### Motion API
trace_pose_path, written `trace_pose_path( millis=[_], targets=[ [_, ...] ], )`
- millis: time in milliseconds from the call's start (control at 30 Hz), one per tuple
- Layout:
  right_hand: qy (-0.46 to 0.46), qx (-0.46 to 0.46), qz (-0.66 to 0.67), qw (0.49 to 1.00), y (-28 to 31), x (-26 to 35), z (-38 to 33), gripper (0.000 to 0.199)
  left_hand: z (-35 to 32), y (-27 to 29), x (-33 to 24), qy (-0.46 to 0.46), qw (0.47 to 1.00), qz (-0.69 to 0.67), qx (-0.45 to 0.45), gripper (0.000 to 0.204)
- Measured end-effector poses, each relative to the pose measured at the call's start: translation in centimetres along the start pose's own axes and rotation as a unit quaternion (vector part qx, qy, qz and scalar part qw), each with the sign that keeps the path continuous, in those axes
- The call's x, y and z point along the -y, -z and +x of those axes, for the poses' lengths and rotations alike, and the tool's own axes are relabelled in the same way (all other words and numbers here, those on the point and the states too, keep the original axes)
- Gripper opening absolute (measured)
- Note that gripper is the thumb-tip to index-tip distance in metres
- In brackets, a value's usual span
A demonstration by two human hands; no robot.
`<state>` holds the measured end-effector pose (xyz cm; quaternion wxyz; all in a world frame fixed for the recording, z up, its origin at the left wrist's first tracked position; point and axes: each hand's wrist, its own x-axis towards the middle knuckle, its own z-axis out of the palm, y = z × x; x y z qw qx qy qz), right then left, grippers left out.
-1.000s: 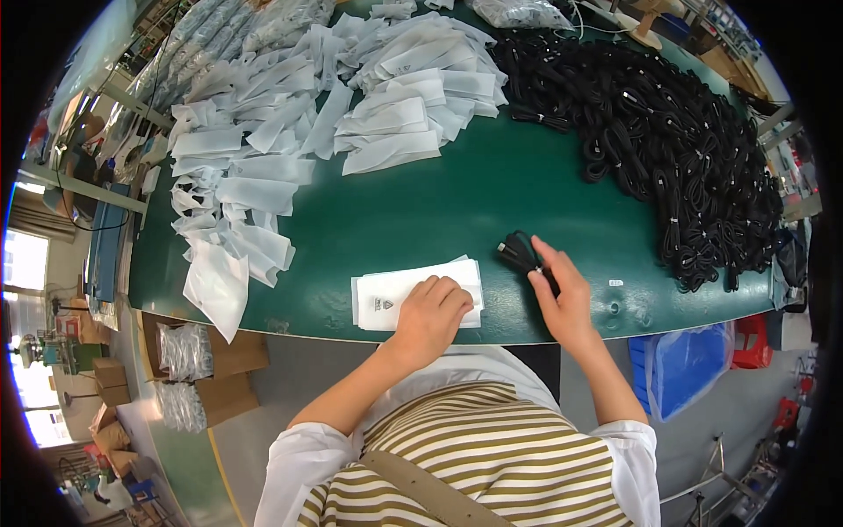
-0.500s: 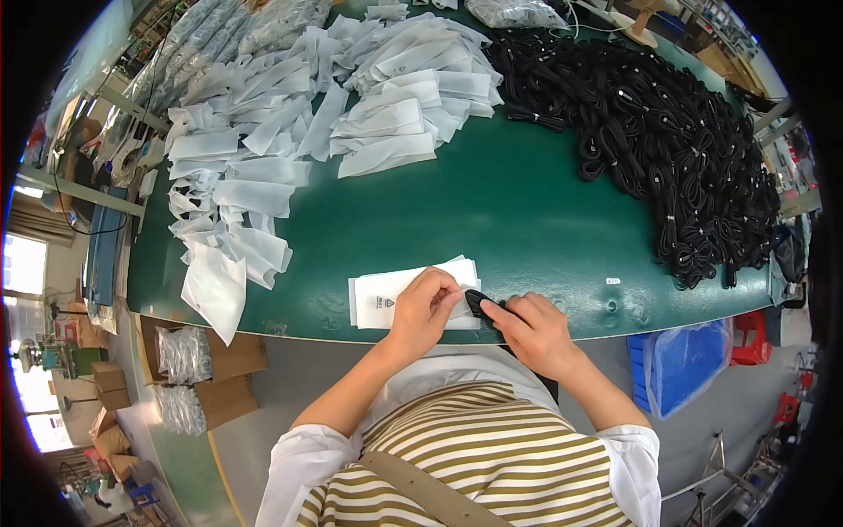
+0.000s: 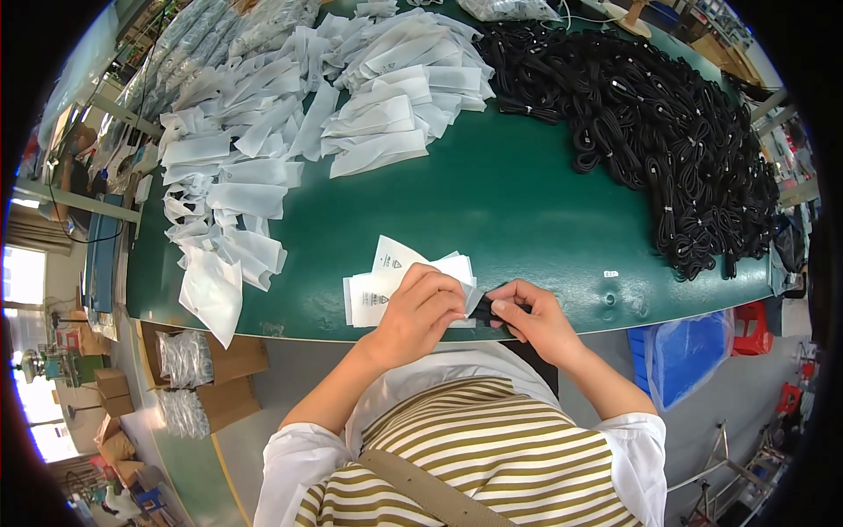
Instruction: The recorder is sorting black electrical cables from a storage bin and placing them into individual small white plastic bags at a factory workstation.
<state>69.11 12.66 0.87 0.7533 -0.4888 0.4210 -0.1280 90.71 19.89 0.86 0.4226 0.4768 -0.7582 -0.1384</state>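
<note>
At the near edge of the green table, my left hand [image 3: 420, 309] is closed on a white translucent bag [image 3: 392, 255], whose far corner sticks up and outward. Beneath it lies a small stack of the same white bags [image 3: 362, 294], printed with a small triangle mark. Just to the right, my right hand [image 3: 534, 321] pinches a folded black cable bundle [image 3: 497, 300]. One end of the bundle meets the bag's right edge; whether it is inside the bag is hidden by my fingers.
Filled white bags [image 3: 369, 114] are heaped at the far left and centre of the green table [image 3: 492, 193]. A large pile of black cable bundles [image 3: 650, 132] covers the right. Beyond the near edge stand a blue bin [image 3: 676, 356] and cardboard boxes [image 3: 237, 351].
The bag under my left hand has turned and lifted off the stack, its far corner now pointing away from me. My right hand has brought the cable bundle against the bag's edge.
</note>
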Motion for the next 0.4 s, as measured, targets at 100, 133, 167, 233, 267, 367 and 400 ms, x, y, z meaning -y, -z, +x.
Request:
trace_pose_path(
  millis=[100,133,167,233,267,367,400],
  targets=[
    [0.095,-0.018,-0.048,0.994,-0.5,-1.0,0.3,0.021,0.5,0.1,-0.6,-0.002,1.0,-0.008,0.014,0.019],
    [0.141,-0.027,-0.072,0.987,-0.6,-1.2,0.3,0.021,0.5,0.1,-0.5,-0.003,1.0,-0.008,0.014,0.019],
    [0.142,-0.026,-0.072,0.987,-0.7,-1.0,0.1,0.021,0.4,0.1,-0.4,0.026,1.0,-0.009,-0.005,0.019],
    [0.351,-0.024,-0.306,0.885,-0.9,-0.2,-0.7,0.02,0.4,0.1,-0.3,0.082,0.996,-0.011,-0.045,0.018],
    [0.443,-0.022,-0.411,0.796,-1.0,0.0,-0.9,0.019,0.5,0.1,-0.3,0.082,0.996,-0.011,-0.046,0.018],
    [0.466,-0.072,-0.35,0.809,-1.0,0.1,0.0,0.031,1.1,0.2,-0.6,0.086,0.993,-0.058,-0.053,0.016],
    [0.477,-0.097,-0.319,0.813,-0.9,0.0,0.7,0.038,1.2,0.2,-0.7,0.08,0.994,-0.068,-0.038,0.015]
  ],
)
